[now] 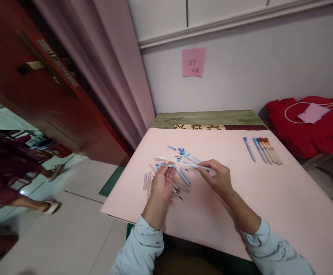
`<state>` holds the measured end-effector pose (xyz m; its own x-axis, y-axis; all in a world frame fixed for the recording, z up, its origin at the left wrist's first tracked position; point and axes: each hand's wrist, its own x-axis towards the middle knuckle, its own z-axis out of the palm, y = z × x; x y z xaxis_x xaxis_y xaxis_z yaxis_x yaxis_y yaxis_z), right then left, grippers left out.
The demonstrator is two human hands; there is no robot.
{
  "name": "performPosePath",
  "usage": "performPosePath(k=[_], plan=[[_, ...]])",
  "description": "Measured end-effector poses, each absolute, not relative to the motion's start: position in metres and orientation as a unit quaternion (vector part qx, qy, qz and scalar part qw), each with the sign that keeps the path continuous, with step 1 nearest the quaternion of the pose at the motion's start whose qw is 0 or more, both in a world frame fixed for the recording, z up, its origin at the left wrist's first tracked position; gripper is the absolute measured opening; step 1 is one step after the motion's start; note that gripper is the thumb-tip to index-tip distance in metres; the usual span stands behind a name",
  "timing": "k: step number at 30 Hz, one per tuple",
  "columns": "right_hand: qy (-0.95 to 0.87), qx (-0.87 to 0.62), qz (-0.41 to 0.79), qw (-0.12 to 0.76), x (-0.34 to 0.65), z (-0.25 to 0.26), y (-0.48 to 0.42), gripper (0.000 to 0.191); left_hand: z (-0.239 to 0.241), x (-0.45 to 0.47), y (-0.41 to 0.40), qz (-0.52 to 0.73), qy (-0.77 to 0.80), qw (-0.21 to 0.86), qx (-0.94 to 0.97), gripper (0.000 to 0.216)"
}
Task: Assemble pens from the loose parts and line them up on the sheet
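Note:
My left hand (pixel 162 183) is closed around a light blue pen part (pixel 166 166) held crosswise above a scatter of loose pen parts (pixel 180 179) on the pink table cover (pixel 269 198). My right hand (pixel 216 175) pinches a thin pale blue pen barrel (pixel 196 166) that points left toward the left hand. Small blue caps (pixel 181 151) and a few loose barrels lie just beyond the hands.
A row of assembled pens (pixel 262 150) lies at the far right of the table. A red cloth with a pink paper (pixel 312 122) sits to the right. A pink note (pixel 193 62) hangs on the wall. Another person's legs (pixel 26 191) are at the left, by a wooden door (pixel 40 76).

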<state>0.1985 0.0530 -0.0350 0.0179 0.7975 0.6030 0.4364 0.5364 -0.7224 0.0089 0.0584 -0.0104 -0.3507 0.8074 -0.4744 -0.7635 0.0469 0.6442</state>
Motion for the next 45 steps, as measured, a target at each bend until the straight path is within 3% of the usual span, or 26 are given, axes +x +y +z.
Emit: performPosePath(k=[19,39,45], plan=[[-0.662,-0.447,0.189,0.572,0.199,-0.037,0.051,0.007,-0.007,0.020,0.051,0.637,0.386,0.666,-0.047,0.011],[-0.680,-0.436,0.204,0.553,0.196,-0.034,0.048,0.011,-0.008,0.021,0.057,0.634,0.402,0.660,-0.036,0.021],[-0.647,-0.502,0.179,0.545,0.201,-0.041,0.055,0.014,0.008,-0.008,0.069,0.663,0.381,0.640,-0.071,0.016]])
